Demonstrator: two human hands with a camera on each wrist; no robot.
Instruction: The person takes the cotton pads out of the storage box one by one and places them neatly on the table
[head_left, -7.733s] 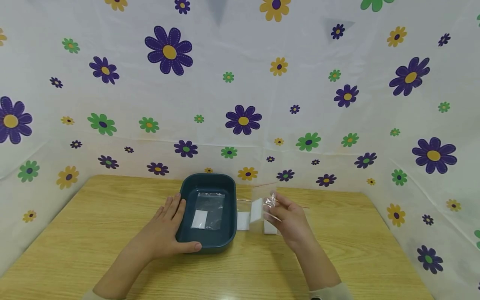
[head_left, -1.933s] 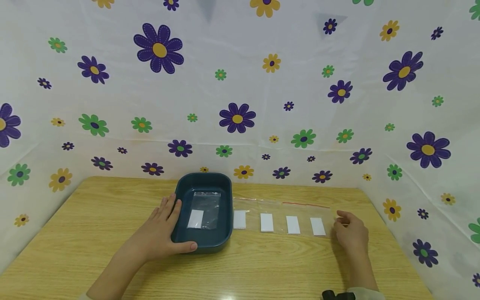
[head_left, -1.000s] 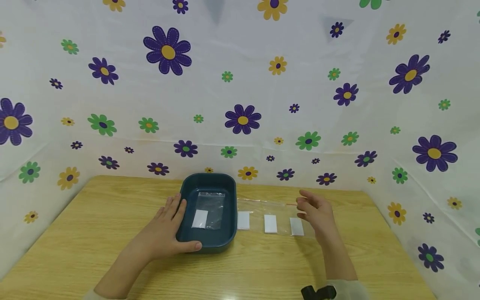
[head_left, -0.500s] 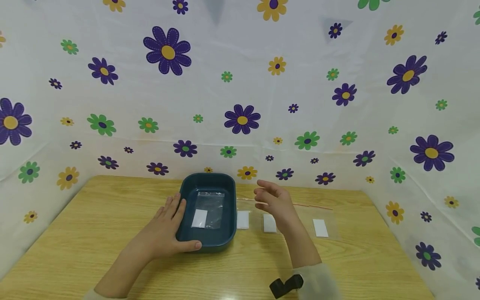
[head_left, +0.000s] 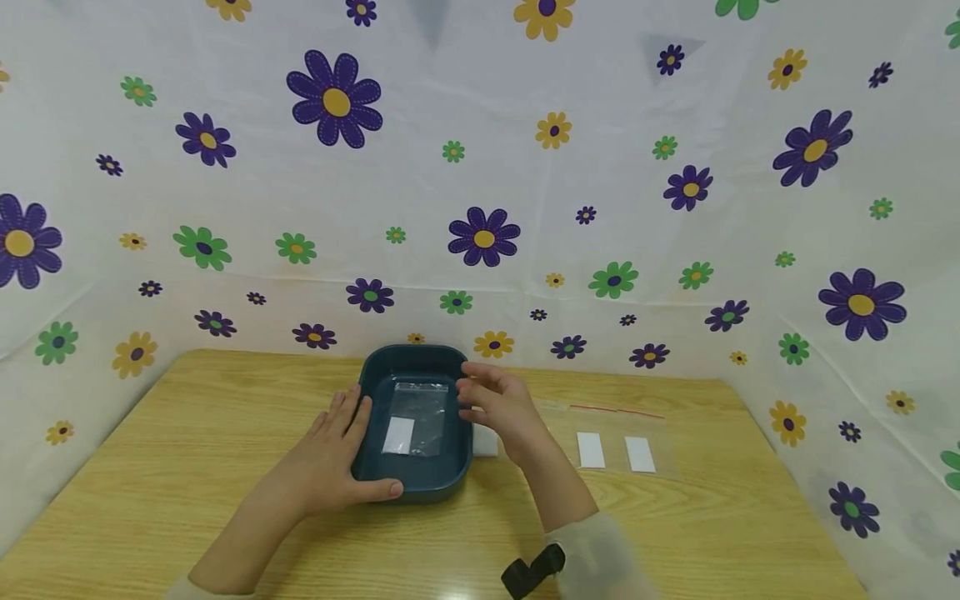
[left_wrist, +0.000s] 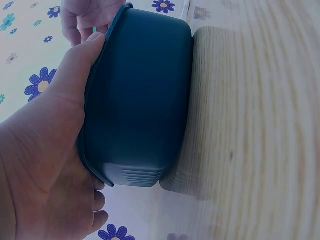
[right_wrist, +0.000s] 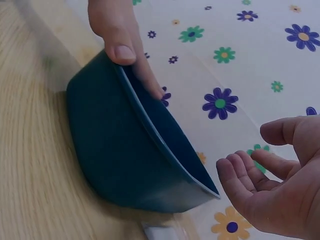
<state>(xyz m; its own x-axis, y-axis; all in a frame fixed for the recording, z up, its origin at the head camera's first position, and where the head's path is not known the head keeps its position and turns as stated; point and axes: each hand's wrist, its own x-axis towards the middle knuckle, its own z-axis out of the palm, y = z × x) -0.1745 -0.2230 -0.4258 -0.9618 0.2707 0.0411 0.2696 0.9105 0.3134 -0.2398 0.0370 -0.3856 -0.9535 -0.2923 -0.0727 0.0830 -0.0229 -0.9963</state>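
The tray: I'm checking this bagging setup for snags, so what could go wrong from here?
The right hand hovers empty over the tray's right rim; it could knock the tray, though the left hand steadies it. Its forearm crosses above the small bags lying on the table and might drag them out of line.

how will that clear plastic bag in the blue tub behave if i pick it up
The clear plastic zip bag looks thin and crinkled, so probably floppy and very light. Its glossy film may be slippery. Lying flat in the dark blue plastic tub, it likely needs a pinch at an edge.
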